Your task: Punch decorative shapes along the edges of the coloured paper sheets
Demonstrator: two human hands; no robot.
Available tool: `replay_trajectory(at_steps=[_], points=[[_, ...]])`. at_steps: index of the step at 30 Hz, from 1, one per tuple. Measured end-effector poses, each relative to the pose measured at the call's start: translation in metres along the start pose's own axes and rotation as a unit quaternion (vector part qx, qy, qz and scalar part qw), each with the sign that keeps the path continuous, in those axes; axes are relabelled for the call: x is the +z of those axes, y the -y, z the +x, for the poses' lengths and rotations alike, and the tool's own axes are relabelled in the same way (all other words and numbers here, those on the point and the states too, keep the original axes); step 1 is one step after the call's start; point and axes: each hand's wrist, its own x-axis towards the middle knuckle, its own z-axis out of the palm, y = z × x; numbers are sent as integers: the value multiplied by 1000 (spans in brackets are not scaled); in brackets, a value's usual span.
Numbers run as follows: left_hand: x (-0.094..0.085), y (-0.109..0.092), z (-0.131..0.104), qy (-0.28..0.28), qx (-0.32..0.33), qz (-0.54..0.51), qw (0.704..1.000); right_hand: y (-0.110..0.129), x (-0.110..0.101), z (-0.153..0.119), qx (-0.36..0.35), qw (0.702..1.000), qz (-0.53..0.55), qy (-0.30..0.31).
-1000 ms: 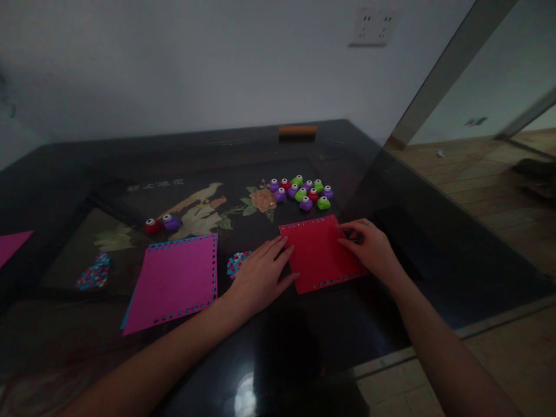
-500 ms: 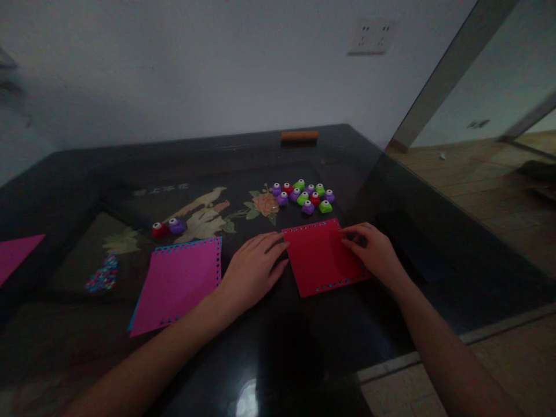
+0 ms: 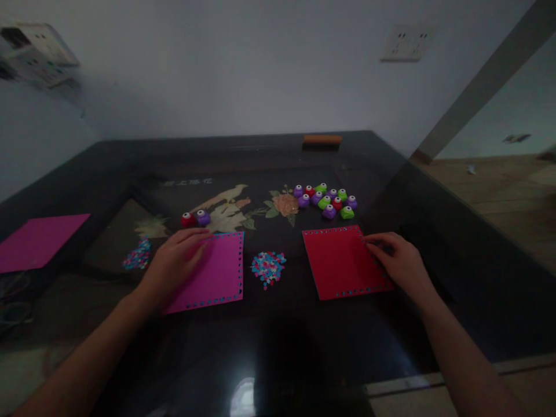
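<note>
My left hand is over the left part of a pink paper sheet, its fingers stretched out and thumb apart. Small holes run along the sheet's edges, and a blue layer peeks out at its top. At the right edge of a red paper sheet, near its upper corner, the thumb and forefinger of my right hand come together in a pinch. That sheet also has punched holes along its top and bottom. Between both sheets lies a pile of small coloured paper bits.
Several eyed craft punches in purple, green and red stand behind the red sheet. A red punch and a purple punch stand behind the pink one. Further left are another confetti pile, a pink sheet and scissors.
My left hand has moved left from beside the red sheet onto the pink sheet, uncovering the middle pile of paper bits. My right hand stays at the red sheet. The view has turned left.
</note>
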Motion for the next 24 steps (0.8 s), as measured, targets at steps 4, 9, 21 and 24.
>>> replay_trajectory(at_steps=[4, 9, 21, 24], points=[[-15, 21, 0, -9, -37, -9, 999, -4, 0, 1, 19, 1000, 12, -18], [-25, 31, 0, 14, -41, -11, 999, -4, -1, 0, 45, 998, 32, -45], [-13, 50, -1, 38, -11, -46, 998, 140, 38, 4, -220, 964, 69, 131], [-9, 53, -2, 45, -15, -49, 998, 176, 73, 15, -280, 936, 63, 202]])
